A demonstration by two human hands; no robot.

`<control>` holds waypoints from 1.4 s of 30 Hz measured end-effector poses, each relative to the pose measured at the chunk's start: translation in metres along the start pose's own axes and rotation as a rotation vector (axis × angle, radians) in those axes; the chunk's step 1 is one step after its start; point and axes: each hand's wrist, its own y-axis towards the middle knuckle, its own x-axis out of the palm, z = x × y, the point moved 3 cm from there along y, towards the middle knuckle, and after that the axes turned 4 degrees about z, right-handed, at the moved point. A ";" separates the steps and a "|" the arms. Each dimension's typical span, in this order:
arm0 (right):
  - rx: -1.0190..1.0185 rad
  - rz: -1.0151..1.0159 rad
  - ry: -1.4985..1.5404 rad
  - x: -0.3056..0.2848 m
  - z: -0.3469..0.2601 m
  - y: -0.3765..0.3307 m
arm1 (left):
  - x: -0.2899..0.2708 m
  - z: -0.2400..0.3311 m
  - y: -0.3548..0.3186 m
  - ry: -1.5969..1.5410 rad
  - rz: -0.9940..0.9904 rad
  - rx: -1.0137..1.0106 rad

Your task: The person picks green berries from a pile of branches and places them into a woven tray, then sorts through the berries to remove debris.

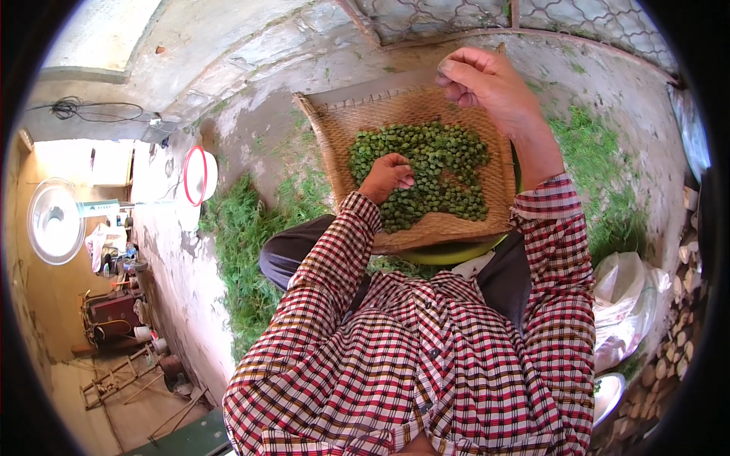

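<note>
A woven cane winnowing tray (437,229) lies in front of me, holding a spread heap of small, round green pods (426,213). Over the left part of the heap is my left hand (388,178), its fingers pinched together at the pods; whatever is between the fingertips is too small to make out. My right hand (480,85) is raised above the tray's far right corner, apart from the pods. Its fingers are curled with the thumb against them, and I cannot see what they hold, if anything. Under the tray, part of a yellow-green basin (449,254) shows.
Feathery green plants (247,243) lie on the ground to the left, and more cut greenery (589,171) to the right. A whitish plastic sack (627,304) and a white bowl (608,397) stand at the right, beside stacked firewood (673,349). A metal grille (585,23) borders the far side.
</note>
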 end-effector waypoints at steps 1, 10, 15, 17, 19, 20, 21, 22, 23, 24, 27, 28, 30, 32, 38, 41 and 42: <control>0.011 0.000 -0.013 0.000 0.000 0.000 | 0.002 0.005 -0.007 -0.127 -0.055 -0.012; 0.019 -0.015 0.020 -0.003 0.001 0.002 | -0.057 0.056 -0.071 -0.034 0.081 0.264; 0.005 -0.017 0.002 -0.006 -0.001 0.000 | -0.173 0.051 -0.094 0.839 0.653 0.213; 0.002 -0.020 -0.020 -0.006 0.001 0.001 | -0.173 0.061 -0.112 1.331 0.780 0.046; -0.016 -0.046 -0.043 -0.005 0.002 0.002 | -0.153 0.069 -0.128 1.692 0.883 0.154; -0.012 -0.046 -0.043 -0.003 0.003 0.003 | -0.148 0.066 -0.125 1.692 0.880 0.152; -0.018 -0.038 -0.063 -0.001 0.004 0.003 | -0.136 0.062 -0.117 1.559 0.730 0.274; -0.025 -0.032 -0.083 0.000 0.003 0.002 | -0.122 0.059 -0.109 1.420 0.583 0.387; -0.022 -0.035 -0.084 0.001 0.003 0.002 | -0.106 0.050 -0.095 1.367 0.483 0.448; -0.019 -0.033 -0.081 0.003 0.003 0.003 | -0.086 0.039 -0.081 1.310 0.385 0.504; -0.007 -0.033 -0.061 0.002 0.006 0.003 | -0.012 0.023 -0.062 1.254 -0.032 0.589; 0.000 -0.040 -0.038 0.002 0.007 0.002 | 0.002 0.009 -0.052 1.210 -0.099 0.620; 0.006 -0.039 -0.045 0.000 0.006 0.002 | 0.019 -0.024 -0.023 1.271 -0.159 0.633; 0.011 -0.039 -0.050 -0.003 0.004 0.002 | 0.030 -0.035 -0.009 1.331 -0.219 0.646; -0.025 -0.039 -0.031 -0.005 -0.002 0.000 | 0.041 -0.036 0.002 1.590 -0.236 0.343; -0.029 -0.005 -0.036 -0.004 -0.003 -0.001 | 0.040 -0.040 0.010 1.585 -0.231 0.295; -0.037 -0.015 -0.036 -0.003 -0.003 -0.002 | 0.039 -0.044 0.013 1.586 -0.227 0.253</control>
